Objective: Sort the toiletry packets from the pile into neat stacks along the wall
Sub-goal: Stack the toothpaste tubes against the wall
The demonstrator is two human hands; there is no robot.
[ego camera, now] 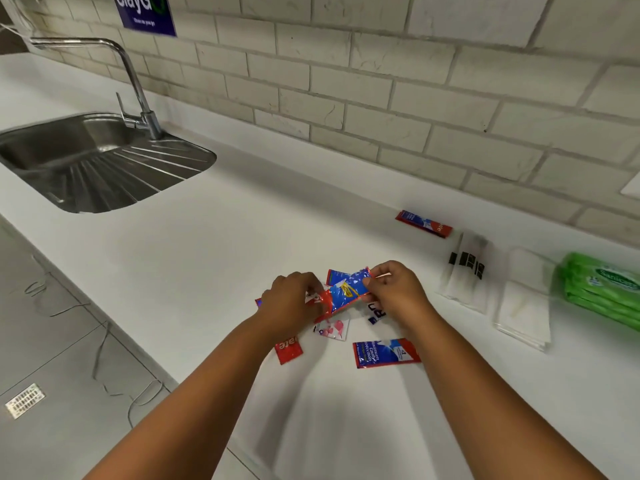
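Two hands worked above the white tabletop (242,237), with the pile (332,320) of loose packets as the reference point. The left hand (289,299) and the right hand (394,289) together held one red-and-blue toothpaste packet (346,292) directly over the pile. The left fingers (311,282) were curled round the packet's red end; the right fingers (375,275) pinched its blue end. A second blue packet (334,276) showed just behind the held one; whether it was also gripped could not be told.

Five further packets were counted in the pile:
- one red packet (288,348) at the near-left edge, partly under the left forearm;
- one blue-and-red toothpaste packet (384,353) at the near-right edge;
- one white packet with pink print (331,329) in the middle;
- one white packet with dark blue lettering (377,313) beside the right hand;
- one sliver of red and blue (258,302) by the left wrist, mostly hidden.

To the right of the pile, along the tiled wall (415,98), four groups lay in a row: one red-and-blue toothpaste stack (424,224), one stack of clear packets with black marks (467,271), one stack of white packets (523,299), and one stack of green packs (602,289). The count within each stack could not be told.

Far left of the pile, one steel sink (104,161) with one tap (138,88) was set into the tabletop.
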